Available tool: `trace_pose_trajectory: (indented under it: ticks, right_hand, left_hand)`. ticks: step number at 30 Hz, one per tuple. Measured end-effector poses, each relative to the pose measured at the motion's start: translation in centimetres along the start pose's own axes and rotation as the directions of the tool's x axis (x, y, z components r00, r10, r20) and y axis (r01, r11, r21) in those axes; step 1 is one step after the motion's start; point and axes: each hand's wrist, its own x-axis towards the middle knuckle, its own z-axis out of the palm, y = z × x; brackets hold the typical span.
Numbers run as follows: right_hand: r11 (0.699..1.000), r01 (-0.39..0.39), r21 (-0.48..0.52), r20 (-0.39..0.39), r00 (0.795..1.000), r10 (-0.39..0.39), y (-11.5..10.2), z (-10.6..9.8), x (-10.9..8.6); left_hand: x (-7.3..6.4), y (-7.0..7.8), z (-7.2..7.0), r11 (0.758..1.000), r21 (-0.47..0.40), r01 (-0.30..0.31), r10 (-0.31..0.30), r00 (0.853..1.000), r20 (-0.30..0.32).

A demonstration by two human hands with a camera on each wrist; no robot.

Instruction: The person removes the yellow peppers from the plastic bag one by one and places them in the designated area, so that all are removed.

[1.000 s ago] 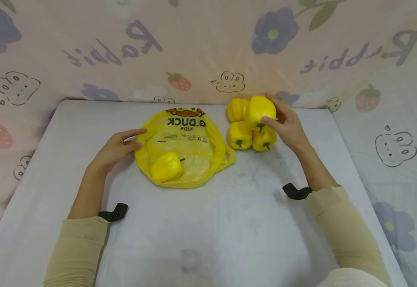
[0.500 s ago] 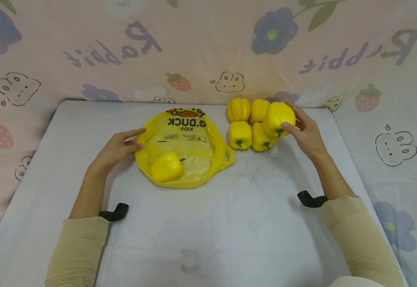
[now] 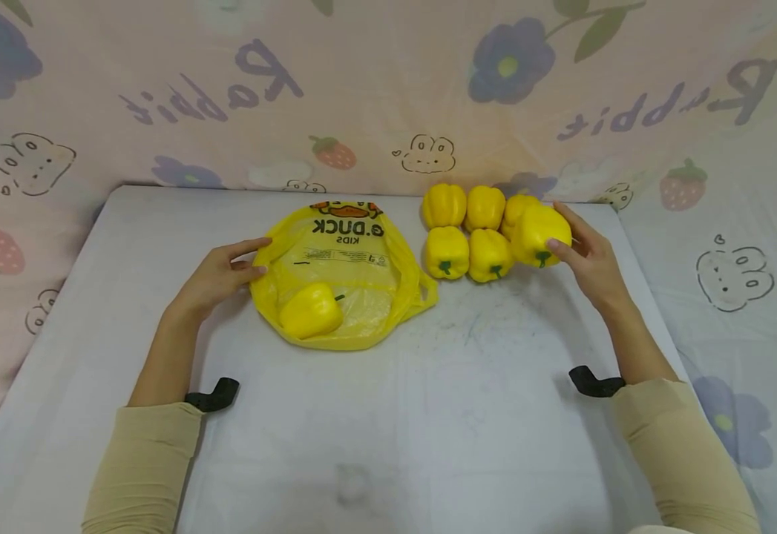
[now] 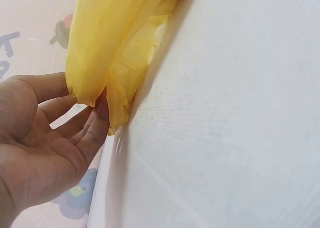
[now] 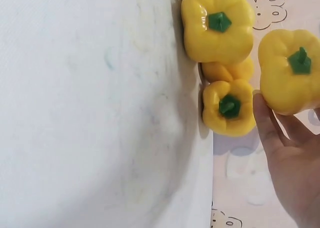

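Note:
With its thumb and fingers, my left hand (image 3: 217,276) pinches the left rim of a yellow plastic bag (image 4: 102,42), whose mouth lies spread on the table. Inside the bag rests one yellow bell pepper (image 3: 311,310) with a green stem. My right hand (image 3: 591,259) grips another yellow bell pepper (image 3: 540,233) from its right side. The right wrist view shows this held pepper (image 5: 289,70) raised off the tabletop, stem toward the camera. Several more bell peppers stand in two rows to the left of it, among them a front one (image 3: 490,254) and a back one (image 3: 484,208).
A white table (image 3: 388,430) carries everything, with faint coloured marks in front of the peppers. Behind its far edge hangs a printed cloth (image 3: 375,89) with rabbits and flowers. The bag's handle loop (image 3: 430,291) points toward the pepper rows.
My right hand has carried its bell pepper rightward and toward me, from over the rows to their right end. Peppers behind it have come into view. The left hand and bag stay put.

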Motion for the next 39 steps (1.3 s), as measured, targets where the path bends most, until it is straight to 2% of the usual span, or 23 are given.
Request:
trace_pose_trajectory:
  ticks: [7, 12, 25, 30, 39]
  right_hand:
    - [1.0, -0.015, -0.023, 0.018, 1.0, 0.015, 0.9, -0.6, -0.3]
    - [0.998, -0.048, -0.043, 0.059, 0.997, 0.051, 1.5, -0.9, -0.5]
    - [0.993, -0.117, -0.006, 0.155, 0.981, 0.117, 3.6, -1.2, -0.6]
    - [0.992, -0.125, 0.033, 0.166, 0.979, 0.118, 3.8, -0.8, -0.7]
    - [0.983, -0.184, 0.024, 0.176, 0.968, 0.177, 4.6, -0.5, -0.7]
  left_hand:
    - [0.0, -0.1, 0.0, 1.0, 0.004, -0.006, 0.006, 1.0, -0.008]
    - [-0.2, 0.0, 0.1, 1.0, 0.01, -0.02, 0.02, 1.0, -0.005]
    - [0.0, 0.2, 0.2, 1.0, -0.008, -0.017, 0.017, 1.0, -0.001]
    - [-0.2, 0.1, 0.1, 1.0, 0.001, -0.007, 0.007, 1.0, -0.004]
    - [-0.2, -0.1, 0.4, 1.0, -0.006, -0.01, 0.01, 1.0, -0.004]
